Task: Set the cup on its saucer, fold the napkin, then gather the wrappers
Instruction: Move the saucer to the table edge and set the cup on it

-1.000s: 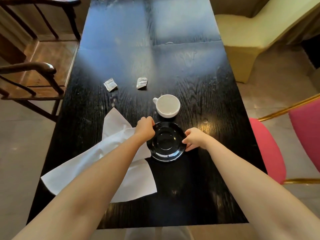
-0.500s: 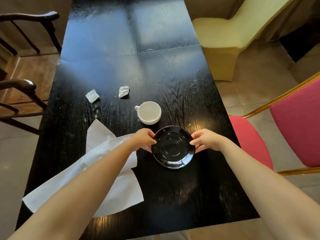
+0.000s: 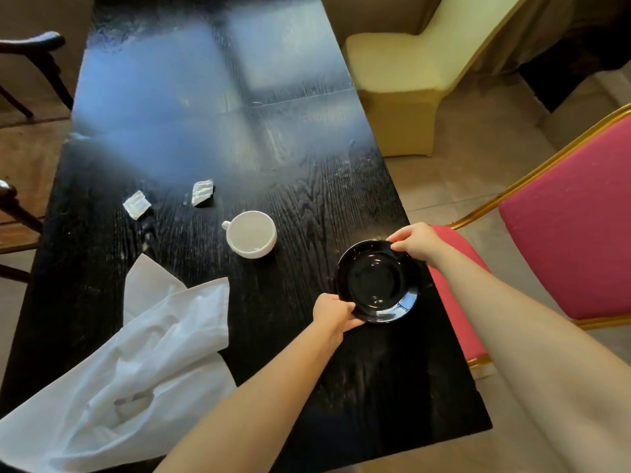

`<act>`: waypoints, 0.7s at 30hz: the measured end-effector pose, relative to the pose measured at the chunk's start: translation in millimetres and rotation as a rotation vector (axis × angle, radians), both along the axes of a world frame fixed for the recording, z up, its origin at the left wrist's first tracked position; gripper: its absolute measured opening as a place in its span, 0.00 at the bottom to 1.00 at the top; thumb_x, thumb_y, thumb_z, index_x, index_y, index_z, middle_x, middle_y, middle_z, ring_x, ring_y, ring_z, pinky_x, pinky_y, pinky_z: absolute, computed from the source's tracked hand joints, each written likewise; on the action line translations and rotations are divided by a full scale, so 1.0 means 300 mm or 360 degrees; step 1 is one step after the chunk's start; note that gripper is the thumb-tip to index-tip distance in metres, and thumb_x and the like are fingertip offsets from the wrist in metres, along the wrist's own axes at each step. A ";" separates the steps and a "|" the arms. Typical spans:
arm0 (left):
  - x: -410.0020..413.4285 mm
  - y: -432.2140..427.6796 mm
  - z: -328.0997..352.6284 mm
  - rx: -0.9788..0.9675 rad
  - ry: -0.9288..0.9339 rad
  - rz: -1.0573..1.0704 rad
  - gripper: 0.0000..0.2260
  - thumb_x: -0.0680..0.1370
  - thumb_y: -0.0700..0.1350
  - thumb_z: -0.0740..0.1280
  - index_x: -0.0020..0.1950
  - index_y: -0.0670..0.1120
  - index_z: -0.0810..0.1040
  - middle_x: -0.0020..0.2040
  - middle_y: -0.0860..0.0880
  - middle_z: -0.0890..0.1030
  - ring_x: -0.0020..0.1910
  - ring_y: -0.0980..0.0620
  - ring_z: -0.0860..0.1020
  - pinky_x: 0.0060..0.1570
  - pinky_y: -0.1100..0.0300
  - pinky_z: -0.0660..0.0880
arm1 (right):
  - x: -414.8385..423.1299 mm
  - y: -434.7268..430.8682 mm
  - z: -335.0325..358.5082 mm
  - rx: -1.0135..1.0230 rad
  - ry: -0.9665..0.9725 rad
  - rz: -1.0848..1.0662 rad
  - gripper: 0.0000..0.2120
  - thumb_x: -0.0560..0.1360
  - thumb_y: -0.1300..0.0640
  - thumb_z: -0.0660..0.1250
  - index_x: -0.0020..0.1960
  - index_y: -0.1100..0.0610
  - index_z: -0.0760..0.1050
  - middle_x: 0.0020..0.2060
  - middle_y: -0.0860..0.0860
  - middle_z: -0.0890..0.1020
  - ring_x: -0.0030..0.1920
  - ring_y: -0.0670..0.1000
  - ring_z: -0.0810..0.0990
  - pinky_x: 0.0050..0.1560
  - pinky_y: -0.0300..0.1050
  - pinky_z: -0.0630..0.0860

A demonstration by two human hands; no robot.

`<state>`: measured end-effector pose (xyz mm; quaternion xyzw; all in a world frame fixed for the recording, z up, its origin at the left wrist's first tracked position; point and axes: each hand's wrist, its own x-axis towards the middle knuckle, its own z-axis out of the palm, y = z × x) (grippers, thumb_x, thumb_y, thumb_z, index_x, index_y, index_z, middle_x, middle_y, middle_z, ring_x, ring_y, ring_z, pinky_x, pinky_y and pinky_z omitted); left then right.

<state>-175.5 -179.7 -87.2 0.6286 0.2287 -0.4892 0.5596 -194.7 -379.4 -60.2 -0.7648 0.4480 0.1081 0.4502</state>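
The big white napkin (image 3: 136,353) lies crumpled on the left, unfolded. Two wrappers (image 3: 136,203) sit past it, then the white cup (image 3: 252,233), empty, away from its saucer (image 3: 377,281). The left hand (image 3: 333,312) and right hand (image 3: 418,242) pinch the saucer's rim near the table (image 3: 307,165) edge. A slip could drop it off the side.

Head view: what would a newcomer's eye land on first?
Both hands, left hand and right hand, grip the glossy black saucer near the dark wooden table's right edge. The empty white ceramic cup stands apart to its left, the crumpled white napkin beyond.
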 end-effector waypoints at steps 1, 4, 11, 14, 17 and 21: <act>-0.008 -0.005 -0.003 0.0000 0.0003 0.0023 0.08 0.76 0.27 0.58 0.50 0.37 0.68 0.54 0.37 0.75 0.55 0.38 0.79 0.48 0.46 0.79 | 0.002 -0.004 -0.007 -0.0009 0.0007 0.0026 0.10 0.72 0.68 0.67 0.52 0.61 0.82 0.43 0.56 0.82 0.46 0.52 0.78 0.53 0.45 0.75; -0.013 -0.011 -0.010 0.0047 -0.0040 0.0016 0.11 0.76 0.27 0.58 0.41 0.42 0.67 0.52 0.37 0.76 0.53 0.39 0.80 0.46 0.47 0.80 | 0.006 -0.009 -0.027 -0.0031 0.0035 0.0122 0.11 0.72 0.68 0.67 0.52 0.61 0.82 0.44 0.55 0.81 0.48 0.53 0.79 0.57 0.48 0.75; 0.056 0.057 0.012 0.0251 -0.0307 -0.0820 0.09 0.78 0.43 0.65 0.56 0.41 0.71 0.57 0.37 0.78 0.53 0.42 0.80 0.43 0.51 0.81 | 0.035 -0.026 -0.025 -0.0084 0.0107 0.0336 0.11 0.72 0.65 0.68 0.55 0.60 0.80 0.52 0.59 0.83 0.50 0.55 0.79 0.53 0.46 0.75; 0.148 0.135 0.043 0.0370 -0.0579 -0.1117 0.09 0.77 0.48 0.65 0.53 0.45 0.73 0.53 0.43 0.78 0.51 0.48 0.79 0.45 0.55 0.80 | 0.085 -0.025 0.022 -0.0117 0.0221 0.0605 0.19 0.73 0.62 0.69 0.63 0.59 0.74 0.60 0.59 0.79 0.56 0.56 0.78 0.57 0.48 0.73; 0.264 0.232 0.085 0.0535 -0.0846 -0.1349 0.10 0.76 0.49 0.66 0.55 0.46 0.74 0.53 0.45 0.79 0.49 0.49 0.78 0.48 0.56 0.78 | 0.151 0.003 0.086 -0.0004 0.0275 0.0829 0.27 0.73 0.61 0.70 0.70 0.56 0.67 0.67 0.58 0.72 0.64 0.57 0.73 0.58 0.46 0.70; 0.405 0.345 0.150 0.0776 -0.1072 -0.1610 0.16 0.75 0.48 0.67 0.60 0.45 0.74 0.59 0.44 0.79 0.56 0.48 0.77 0.54 0.57 0.73 | 0.256 0.075 0.164 0.0034 0.0368 0.1219 0.36 0.72 0.60 0.71 0.75 0.52 0.57 0.73 0.55 0.63 0.72 0.56 0.64 0.71 0.53 0.63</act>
